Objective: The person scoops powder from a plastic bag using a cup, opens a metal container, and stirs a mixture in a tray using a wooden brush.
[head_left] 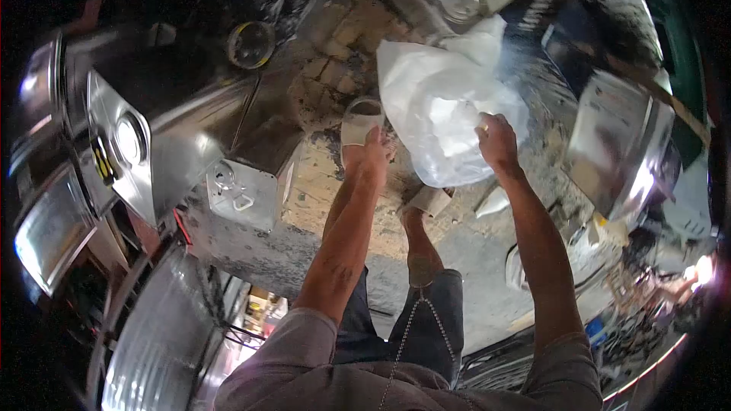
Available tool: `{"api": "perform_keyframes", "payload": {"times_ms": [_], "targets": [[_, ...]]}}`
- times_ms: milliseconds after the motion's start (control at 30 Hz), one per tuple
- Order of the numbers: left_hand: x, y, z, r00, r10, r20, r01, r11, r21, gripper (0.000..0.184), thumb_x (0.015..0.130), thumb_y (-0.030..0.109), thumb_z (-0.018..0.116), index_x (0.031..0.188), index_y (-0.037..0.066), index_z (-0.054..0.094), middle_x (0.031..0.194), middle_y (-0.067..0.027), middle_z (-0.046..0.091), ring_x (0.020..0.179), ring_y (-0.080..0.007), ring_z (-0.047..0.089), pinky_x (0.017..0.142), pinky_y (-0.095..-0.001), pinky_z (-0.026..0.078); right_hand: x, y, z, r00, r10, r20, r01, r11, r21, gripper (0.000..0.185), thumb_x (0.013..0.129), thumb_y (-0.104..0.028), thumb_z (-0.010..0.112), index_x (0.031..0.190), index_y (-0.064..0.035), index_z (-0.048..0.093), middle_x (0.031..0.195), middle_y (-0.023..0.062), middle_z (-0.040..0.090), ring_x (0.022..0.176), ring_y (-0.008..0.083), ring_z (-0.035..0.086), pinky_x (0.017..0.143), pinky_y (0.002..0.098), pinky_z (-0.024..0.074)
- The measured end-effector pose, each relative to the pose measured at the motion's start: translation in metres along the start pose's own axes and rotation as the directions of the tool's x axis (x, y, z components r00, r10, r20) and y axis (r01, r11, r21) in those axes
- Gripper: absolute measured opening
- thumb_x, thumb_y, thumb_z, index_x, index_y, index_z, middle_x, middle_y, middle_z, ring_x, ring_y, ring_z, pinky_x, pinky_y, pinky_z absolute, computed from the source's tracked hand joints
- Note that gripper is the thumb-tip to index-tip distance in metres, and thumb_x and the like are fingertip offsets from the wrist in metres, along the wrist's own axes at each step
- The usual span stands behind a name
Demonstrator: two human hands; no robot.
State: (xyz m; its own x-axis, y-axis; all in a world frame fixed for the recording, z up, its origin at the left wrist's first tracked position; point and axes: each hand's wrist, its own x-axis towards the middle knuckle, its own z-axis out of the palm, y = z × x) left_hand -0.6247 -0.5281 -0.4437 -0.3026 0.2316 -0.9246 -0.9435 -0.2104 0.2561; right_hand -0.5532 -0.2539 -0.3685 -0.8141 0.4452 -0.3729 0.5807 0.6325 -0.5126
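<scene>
A large white plastic bag (411,80) stands on the ground ahead of me, with bright white material (454,123) showing in its middle. My right hand (499,141) is at the bag's right side, its fingers pinched on the plastic near the white material. My left hand (373,150) is left of the bag, apart from it, with the fingers curled. Just beyond it shows a pale, round-edged thing (362,128); whether the hand grips it or it lies behind is unclear. My forearm hides part of my left leg. Near the bag's lower edge is my sandalled foot (429,201).
A square metal can (244,196) stands at left, with a larger metal box (126,141) behind it. A roll of tape (251,44) lies farther back. Another shiny can (617,144) is at right. A white scrap (493,202) lies on the dirty floor (327,221).
</scene>
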Motion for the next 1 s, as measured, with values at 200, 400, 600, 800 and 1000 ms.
{"api": "perform_keyframes", "payload": {"times_ms": [200,400,600,800,1000], "targets": [[0.078,0.005,0.017,0.998,0.059,0.011,-0.059,0.996,0.069,0.067,0.089,0.061,0.027,0.136,0.013,0.033,0.131,-0.0069,0.043,0.121,-0.025,0.038,0.096,-0.041,0.029,0.058,0.063,0.109,0.979,-0.171,0.108,0.201,0.787,-0.583,0.026,0.081,-0.015,0.059,0.102,-0.0011,0.055,0.089,0.0132,0.056,0.082,0.0303,0.056,0.074,0.0397,0.0464],[0.091,-0.002,0.018,0.988,0.087,0.126,-0.087,0.996,-0.007,0.065,0.088,0.063,0.027,0.131,0.016,0.039,0.127,-0.007,0.046,0.113,-0.0253,0.045,0.092,-0.0446,0.038,0.068,0.094,0.171,0.948,-0.3,-0.106,0.257,0.918,-0.302,0.011,0.072,-0.01,0.055,0.063,-0.0057,0.06,0.066,0.0144,0.059,0.069,0.0325,0.057,0.069,0.0407,0.044],[0.068,0.012,0.034,0.991,0.036,0.127,-0.044,0.997,0.062,0.069,0.087,0.064,0.027,0.13,0.011,0.039,0.121,-0.0115,0.05,0.108,-0.025,0.05,0.09,-0.0439,0.042,0.07,0.133,0.183,0.954,-0.149,0.261,0.047,0.932,0.359,0.026,0.083,-0.03,0.047,0.089,-0.0075,0.06,0.086,0.0097,0.06,0.076,0.0209,0.058,0.065,0.0318,0.0469],[0.067,0.009,0.033,0.958,0.166,0.234,-0.174,0.985,0.016,0.066,0.091,0.058,0.025,0.133,0.009,0.037,0.125,-0.0089,0.05,0.109,-0.0218,0.051,0.091,-0.0362,0.041,0.053,0.046,0.145,0.743,-0.152,0.652,-0.663,-0.033,0.748,0.059,0.092,-0.033,0.045,0.141,-0.0132,0.019,0.146,0.0058,0.022,0.134,0.0238,0.021,0.11,0.0392,0.0163],[0.034,0.009,0.031,0.982,0.064,0.179,-0.082,0.992,0.097,0.077,0.086,0.066,0.027,0.141,0.013,0.02,0.141,-0.0107,0.03,0.125,-0.026,0.034,0.103,-0.0499,0.027,0.042,0.006,0.089,0.891,-0.061,0.45,-0.357,0.52,0.776,0.019,0.081,-0.009,0.058,0.097,0.0005,0.061,0.095,0.0094,0.06,0.082,0.0179,0.058,0.074,0.032,0.0463]]}}
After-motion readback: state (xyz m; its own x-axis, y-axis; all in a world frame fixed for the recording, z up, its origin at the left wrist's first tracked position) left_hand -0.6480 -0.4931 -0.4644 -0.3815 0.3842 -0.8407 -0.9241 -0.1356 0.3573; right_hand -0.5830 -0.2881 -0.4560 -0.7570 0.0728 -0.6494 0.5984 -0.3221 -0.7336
